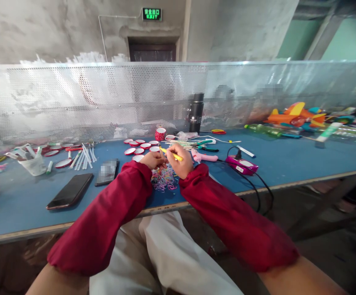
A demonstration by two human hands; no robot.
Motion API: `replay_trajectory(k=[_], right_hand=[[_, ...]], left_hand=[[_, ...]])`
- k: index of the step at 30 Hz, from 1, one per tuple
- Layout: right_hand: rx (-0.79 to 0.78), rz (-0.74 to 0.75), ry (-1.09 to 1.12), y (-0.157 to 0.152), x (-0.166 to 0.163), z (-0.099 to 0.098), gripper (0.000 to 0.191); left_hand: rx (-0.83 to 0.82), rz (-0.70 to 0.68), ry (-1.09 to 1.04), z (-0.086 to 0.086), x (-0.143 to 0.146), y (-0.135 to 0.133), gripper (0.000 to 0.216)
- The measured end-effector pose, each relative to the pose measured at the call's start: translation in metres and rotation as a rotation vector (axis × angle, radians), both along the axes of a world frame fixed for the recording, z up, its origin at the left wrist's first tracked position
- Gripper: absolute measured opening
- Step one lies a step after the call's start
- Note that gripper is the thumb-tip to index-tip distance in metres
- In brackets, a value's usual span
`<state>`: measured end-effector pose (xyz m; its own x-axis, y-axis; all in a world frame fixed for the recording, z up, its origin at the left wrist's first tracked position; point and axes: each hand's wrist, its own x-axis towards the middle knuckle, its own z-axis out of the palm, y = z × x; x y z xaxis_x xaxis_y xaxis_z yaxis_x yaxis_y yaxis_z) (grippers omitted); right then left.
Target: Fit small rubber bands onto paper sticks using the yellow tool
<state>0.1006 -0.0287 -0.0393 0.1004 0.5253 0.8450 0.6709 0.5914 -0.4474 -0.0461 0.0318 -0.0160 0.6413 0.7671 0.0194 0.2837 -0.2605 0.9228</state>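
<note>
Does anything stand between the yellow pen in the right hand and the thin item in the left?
Nothing visible does: the yellow pen in the right hand slants toward the thin item in the left hand. Whether they touch is unclear.

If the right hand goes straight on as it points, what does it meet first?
Most likely the thin stick in the left hand, close to the yellow pen-like tool in the right hand; depth is unclear.

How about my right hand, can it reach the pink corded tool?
Probably yes: the pink corded tool lies close beside the right hand, with nothing visibly between them, though that hand holds a yellow pen-like tool.
</note>
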Motion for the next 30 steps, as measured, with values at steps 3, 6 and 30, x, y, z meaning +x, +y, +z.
replay_trajectory(k=[3,6,30], right_hand=[[-0.003,-0.007,-0.001,-0.0001,-0.0001,0.0002,0.013],[0.011,-0.008,0.017,0.0001,0.0003,0.0,0.013],[0.002,-0.029,0.02,-0.0009,0.0008,0.0002,0.014]], left_hand=[[-0.005,-0.002,-0.005,0.0015,-0.0001,-0.0017,0.025],[-0.009,0.003,-0.005,0.0025,-0.0002,-0.003,0.025],[0.01,0.003,0.019,0.0024,-0.0004,-0.0019,0.031]])
